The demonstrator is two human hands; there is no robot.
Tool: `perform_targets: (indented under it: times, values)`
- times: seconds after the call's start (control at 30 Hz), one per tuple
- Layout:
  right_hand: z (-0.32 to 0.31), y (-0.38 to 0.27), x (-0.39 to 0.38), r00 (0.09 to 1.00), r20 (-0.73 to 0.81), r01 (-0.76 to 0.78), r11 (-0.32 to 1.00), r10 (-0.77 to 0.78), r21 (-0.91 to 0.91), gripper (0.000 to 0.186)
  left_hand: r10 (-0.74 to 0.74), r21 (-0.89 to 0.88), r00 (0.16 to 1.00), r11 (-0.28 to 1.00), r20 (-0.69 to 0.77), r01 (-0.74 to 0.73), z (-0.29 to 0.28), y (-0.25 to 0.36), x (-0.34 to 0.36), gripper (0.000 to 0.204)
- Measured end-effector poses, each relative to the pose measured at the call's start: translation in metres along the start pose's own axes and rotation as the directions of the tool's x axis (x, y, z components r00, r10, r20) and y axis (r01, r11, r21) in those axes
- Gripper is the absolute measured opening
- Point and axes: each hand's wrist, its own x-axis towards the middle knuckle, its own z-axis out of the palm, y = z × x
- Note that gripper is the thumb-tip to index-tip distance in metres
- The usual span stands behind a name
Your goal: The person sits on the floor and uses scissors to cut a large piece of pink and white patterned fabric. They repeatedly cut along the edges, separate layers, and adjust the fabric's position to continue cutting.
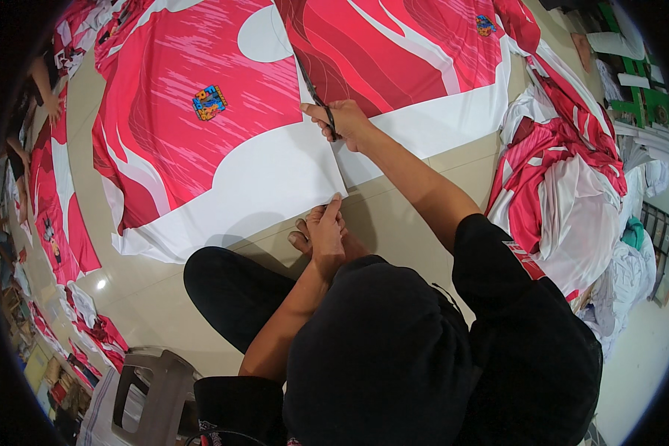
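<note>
Between left fingers [335, 204], white fabric corner [337, 184], apparently pinched

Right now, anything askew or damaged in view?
Nothing looks damaged. Untidiest is the crumpled red-and-white fabric heap at right, bunched beside the flat printed cloth. The split in that cloth's near edge leads to the scissors in the right hand, so it's probably deliberate.
</note>
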Motion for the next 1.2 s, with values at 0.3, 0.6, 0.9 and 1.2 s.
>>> perform_targets:
  times: [0.3,0.6,0.9,1.2]
  values:
    - [0.001,-0.018,0.009,0.999,0.027,-0.049,0.997,0.047,0.053,0.052,-0.01,-0.016,1.0,1.0,-0.01,0.009,0.0,-0.001,-0.001,0.029]
    - [0.009,-0.031,0.033,0.999,-0.017,-0.042,0.999,0.043,0.021,0.047,0.003,0.025,1.0,1.0,0.026,-0.004,-0.003,-0.001,0.002,0.034]
    - [0.008,-0.031,0.041,1.0,0.013,-0.02,1.0,0.02,-0.015,0.046,-0.014,0.07,1.0,0.997,0.006,0.013,-0.002,0.001,-0.001,0.036]
    - [0.009,-0.033,0.043,1.0,-0.003,-0.009,1.0,0.009,0.004,0.045,-0.012,0.062,1.0,0.998,-0.028,0.014,0.004,0.004,-0.004,0.033]
